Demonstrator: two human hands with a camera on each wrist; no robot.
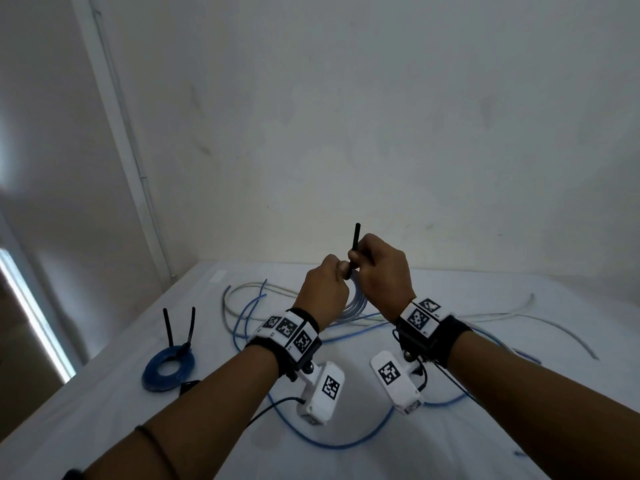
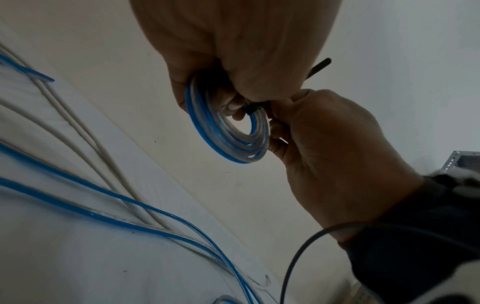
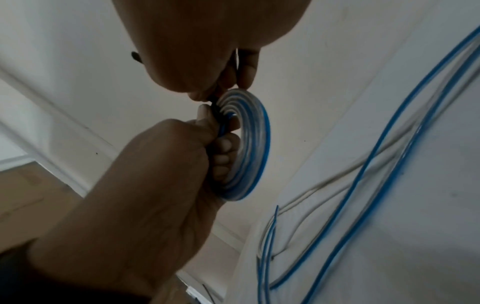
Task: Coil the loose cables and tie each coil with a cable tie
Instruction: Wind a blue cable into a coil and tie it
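Pale blue-and-clear cable, wound into a flat coil point(image 2: 228, 131), hangs between my two hands above the table. My left hand point(image 1: 323, 294) has its fingers curled round the coil's rim, one fingertip through the centre hole. My right hand point(image 1: 382, 271) pinches a black cable tie point(image 1: 354, 249) where it crosses the coil; the tie's free tail stands up past the knuckles. The two hands touch at the fingertips, raised well off the white table point(image 1: 485, 445).

Below them the loose cables point(image 1: 346, 441) sprawl over the middle of the table: I count at least two blue runs and two whitish ones, crossing each other, so an exact number I cannot tell. They reach toward the far edge, where the table meets the wall point(image 1: 346, 133), and toward the right side.

One dark blue coil point(image 1: 168, 370) lies flat near the table's left edge, apart from the loose runs, with two black tie tails sticking up from it. A strip of bare cloth shows between that coil and the tangle, and another along the near edge under my forearms.
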